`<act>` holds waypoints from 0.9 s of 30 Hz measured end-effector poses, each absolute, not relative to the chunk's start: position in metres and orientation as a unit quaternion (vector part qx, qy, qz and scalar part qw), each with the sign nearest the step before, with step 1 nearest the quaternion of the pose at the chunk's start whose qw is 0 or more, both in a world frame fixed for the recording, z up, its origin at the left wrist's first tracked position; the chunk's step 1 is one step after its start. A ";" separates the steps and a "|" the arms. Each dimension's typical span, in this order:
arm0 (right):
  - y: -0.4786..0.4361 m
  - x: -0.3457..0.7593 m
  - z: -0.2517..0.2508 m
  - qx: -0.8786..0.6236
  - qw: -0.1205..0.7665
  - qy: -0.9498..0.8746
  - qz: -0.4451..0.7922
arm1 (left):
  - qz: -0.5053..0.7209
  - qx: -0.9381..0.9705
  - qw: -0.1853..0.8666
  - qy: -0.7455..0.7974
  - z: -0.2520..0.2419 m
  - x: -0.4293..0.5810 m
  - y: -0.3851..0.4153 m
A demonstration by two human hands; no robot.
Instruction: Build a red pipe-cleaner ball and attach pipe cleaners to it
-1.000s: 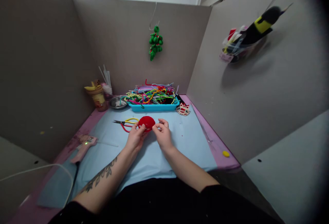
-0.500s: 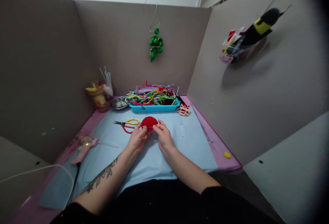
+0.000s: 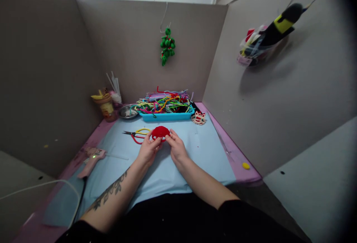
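Between my hands, over the middle of the blue cloth, is a red fuzzy rounded piece (image 3: 161,132), domed at the top, with a small gap showing near its lower edge. My left hand (image 3: 149,149) pinches its left side with the thumb in front. On the right side, my right hand (image 3: 176,147) grips it the same way, and the fingers behind are partly hidden. Scissors (image 3: 136,135) with one yellow and one red handle lie beside my left hand, blades pointing left.
A blue tray (image 3: 167,116) of colourful fuzzy stems stands at the back, with a metal bowl (image 3: 128,112) to its left. A pink glue gun (image 3: 93,160) with a lit green light lies at left. A beaded ornament (image 3: 199,117) and yellow disc (image 3: 245,166) are at right.
The red piece has tilted slightly in my fingers, and the gap by its lower edge shows more clearly. Both hands keep their hold. The whole view has shifted a little.
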State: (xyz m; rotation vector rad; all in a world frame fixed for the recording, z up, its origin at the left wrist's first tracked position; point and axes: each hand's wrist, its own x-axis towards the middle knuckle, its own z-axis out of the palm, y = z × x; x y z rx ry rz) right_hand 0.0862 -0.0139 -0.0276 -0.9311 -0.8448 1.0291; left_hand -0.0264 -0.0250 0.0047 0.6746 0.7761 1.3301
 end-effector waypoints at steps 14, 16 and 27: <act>-0.010 0.088 -0.029 -0.376 0.698 -0.340 0.505 | 0.613 0.301 0.647 0.340 0.003 -0.028 -0.024; -0.013 0.087 -0.026 -0.384 0.692 -0.354 0.498 | 0.617 0.293 0.648 0.337 0.002 -0.030 -0.022; -0.018 0.092 -0.022 -0.450 0.649 -0.425 0.444 | 0.611 0.233 0.673 0.345 0.005 -0.036 -0.016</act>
